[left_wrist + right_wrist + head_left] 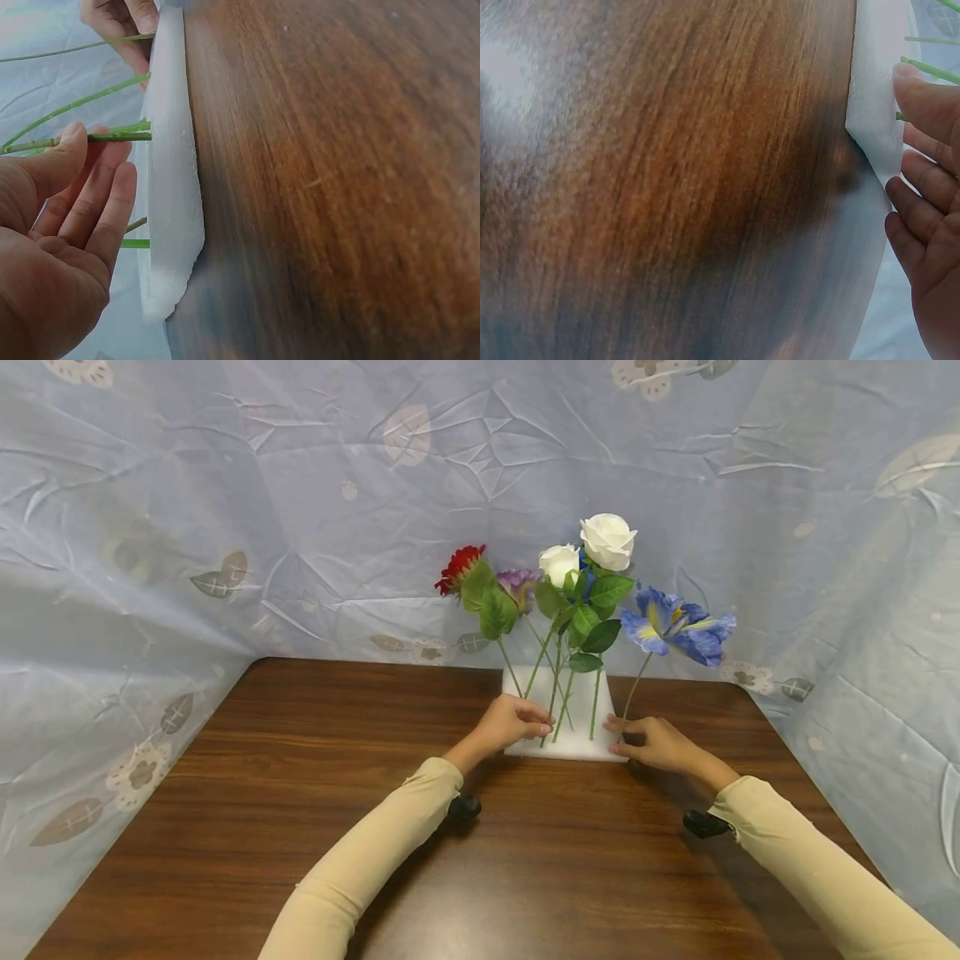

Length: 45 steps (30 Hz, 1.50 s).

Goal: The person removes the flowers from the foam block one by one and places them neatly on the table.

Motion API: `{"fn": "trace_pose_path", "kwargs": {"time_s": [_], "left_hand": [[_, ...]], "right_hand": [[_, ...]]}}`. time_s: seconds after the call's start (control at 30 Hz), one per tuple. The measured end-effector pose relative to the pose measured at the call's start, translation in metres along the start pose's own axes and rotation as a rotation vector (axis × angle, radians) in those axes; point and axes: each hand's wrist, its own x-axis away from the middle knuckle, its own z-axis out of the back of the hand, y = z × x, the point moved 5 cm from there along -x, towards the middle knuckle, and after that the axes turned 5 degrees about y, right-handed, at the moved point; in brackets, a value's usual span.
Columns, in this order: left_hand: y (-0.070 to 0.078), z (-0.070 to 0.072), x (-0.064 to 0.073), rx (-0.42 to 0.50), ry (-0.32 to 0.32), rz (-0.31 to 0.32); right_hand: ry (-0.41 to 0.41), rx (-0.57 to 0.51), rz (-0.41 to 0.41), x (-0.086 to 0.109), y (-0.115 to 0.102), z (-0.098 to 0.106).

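Artificial flowers stand with their stems in a white foam slab (577, 749). My left hand (506, 725) pinches a green stem (112, 137) between thumb and index finger, close above the foam; this stem runs up among the leaves below two white roses, one taller (609, 541) and one shorter (560, 564). At the slab's right edge, my right hand (663, 745) has thumb and index finger around the base of the blue iris (675, 622) stem. Its other fingers (915, 202) lie along the foam's side. The iris leans right.
A red flower (459, 568) leans left, with a purple flower (517, 583) beside it. The slab lies near the far edge of the brown wooden table (360, 735). A patterned cloth (337, 510) hangs behind. Dark wrist devices show below both sleeves.
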Motion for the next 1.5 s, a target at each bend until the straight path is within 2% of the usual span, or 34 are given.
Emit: {"fn": "trace_pose_path", "kwargs": {"time_s": [0.67,1.13,1.5], "left_hand": [[0.0001,-0.0019,-0.0023,-0.020,0.043,-0.036],[-0.0028,-0.0006,-0.0030,-0.028,0.078,-0.026],[-0.0044,-0.0011,-0.0039,-0.029,0.131,-0.016]], "right_hand": [[-0.003,-0.001,0.010,-0.0013,-0.0011,0.0014],[-0.020,-0.004,0.000,-0.0028,-0.0007,0.0013],[-0.014,0.006,-0.017,-0.0026,-0.0030,0.0020]]}}
